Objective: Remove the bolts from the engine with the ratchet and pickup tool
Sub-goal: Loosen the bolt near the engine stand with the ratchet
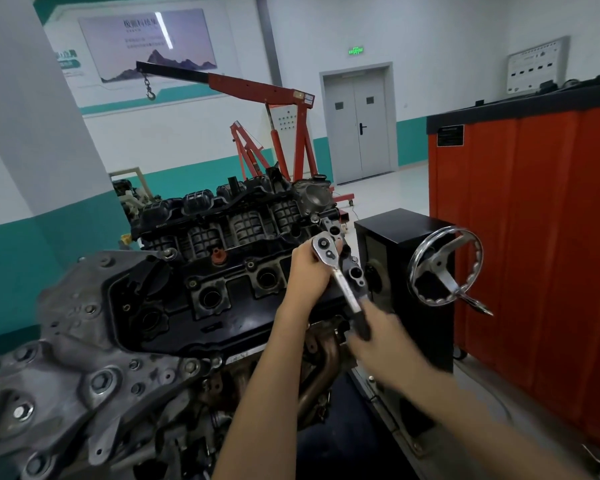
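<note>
Both hands grip the ratchet. The left hand cups its head on the engine; the blurred right hand clasps the handle.

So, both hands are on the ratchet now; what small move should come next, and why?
Probably pull the handle through one short stroke. The left hand holds the ratchet head at the engine edge, and the right hand grips the black handle end, so the tool seems seated. The bolt is hidden under the head.
</note>
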`<state>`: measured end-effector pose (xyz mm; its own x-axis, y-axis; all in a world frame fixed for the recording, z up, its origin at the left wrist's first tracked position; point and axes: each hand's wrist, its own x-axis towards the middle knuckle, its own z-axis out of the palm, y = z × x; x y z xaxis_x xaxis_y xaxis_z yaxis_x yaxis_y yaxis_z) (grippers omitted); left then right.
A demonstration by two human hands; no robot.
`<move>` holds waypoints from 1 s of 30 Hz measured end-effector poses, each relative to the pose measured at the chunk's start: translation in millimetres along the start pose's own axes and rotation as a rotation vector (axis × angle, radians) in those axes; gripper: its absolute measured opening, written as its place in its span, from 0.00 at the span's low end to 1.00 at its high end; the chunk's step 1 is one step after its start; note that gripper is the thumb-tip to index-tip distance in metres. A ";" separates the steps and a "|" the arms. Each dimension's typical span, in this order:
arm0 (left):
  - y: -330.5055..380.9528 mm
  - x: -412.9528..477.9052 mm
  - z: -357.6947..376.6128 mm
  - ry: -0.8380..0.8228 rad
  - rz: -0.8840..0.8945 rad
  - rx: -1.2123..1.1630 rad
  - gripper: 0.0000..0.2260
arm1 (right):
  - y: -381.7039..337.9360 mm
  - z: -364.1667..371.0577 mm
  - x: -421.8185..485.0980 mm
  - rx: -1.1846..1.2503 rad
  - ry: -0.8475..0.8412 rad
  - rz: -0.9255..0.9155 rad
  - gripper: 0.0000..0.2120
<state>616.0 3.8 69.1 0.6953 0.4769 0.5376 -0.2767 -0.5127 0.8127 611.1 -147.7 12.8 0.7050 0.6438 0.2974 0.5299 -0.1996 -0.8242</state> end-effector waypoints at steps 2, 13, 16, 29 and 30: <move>2.7 1.9 1.1 -0.033 0.013 0.059 0.17 | 8.5 -56.4 18.3 -0.284 -0.122 -0.075 0.08; -0.5 -7.1 10.7 0.096 0.035 -0.019 0.19 | -1.1 -6.3 -3.7 -0.007 0.063 -0.007 0.06; 1.1 -10.0 14.3 0.094 0.080 -0.008 0.24 | -10.8 39.0 -10.0 0.219 0.124 0.077 0.06; 9.6 -6.2 -6.1 -0.044 0.112 -0.001 0.17 | -16.2 -110.8 69.9 -0.843 -0.097 -0.277 0.05; 7.7 -7.9 -3.6 -0.027 0.107 -0.023 0.17 | -9.5 -102.1 59.3 -0.764 -0.075 -0.241 0.06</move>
<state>606.0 -1.3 71.9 0.6782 0.4009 0.6159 -0.3658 -0.5428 0.7560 696.0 -183.0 87.5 0.5107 0.7761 0.3699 0.8587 -0.4814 -0.1755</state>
